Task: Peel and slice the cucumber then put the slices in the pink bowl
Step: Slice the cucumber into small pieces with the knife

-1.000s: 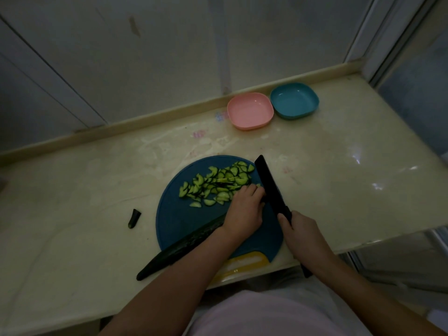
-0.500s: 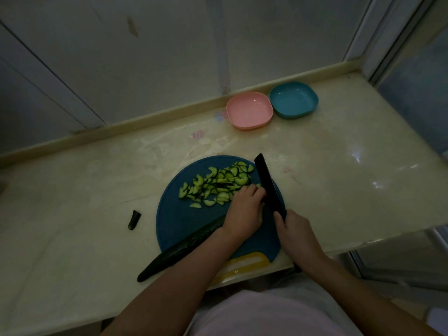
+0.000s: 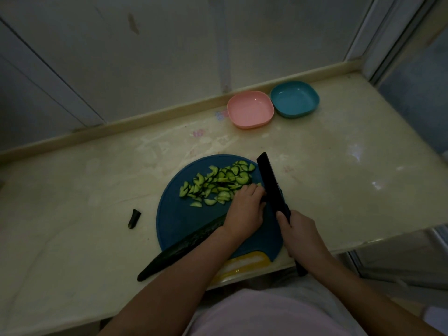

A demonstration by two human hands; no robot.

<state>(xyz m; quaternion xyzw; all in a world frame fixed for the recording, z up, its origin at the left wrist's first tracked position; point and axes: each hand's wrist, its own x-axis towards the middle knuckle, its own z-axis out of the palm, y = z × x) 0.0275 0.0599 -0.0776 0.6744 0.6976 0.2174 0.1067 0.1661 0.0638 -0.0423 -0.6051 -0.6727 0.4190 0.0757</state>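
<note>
We are recording the slicing step as under way. The left hand [image 3: 244,209] is lying curled over the cut end of the long dark-green cucumber [image 3: 184,248] at the middle of the round blue plastic cutting board [image 3: 179,221], and its fingers are clamping it down. The uncut length is running off the board's near-left edge onto the pale yellow desk [image 3: 339,166].

The right hand [image 3: 300,234] is gripping the handle of the black-bladed knife [image 3: 271,183]. The blade is standing just beside the left fingertips, on the board's right side. A heap of pale green half-moon slices [image 3: 215,183] is sitting on the board's far half. The square pink plastic bowl [image 3: 251,109] is waiting well beyond the board's far edge, and we are seeing nothing in it.

The skin is showing dark, so we are judging the peeling doubtful. For a sound cut we are advising:

- fingertips tucked behind the knuckles
- the blade held upright against the knuckles
- an even thickness at each stroke
- the overhanging length held steady against rolling
</note>
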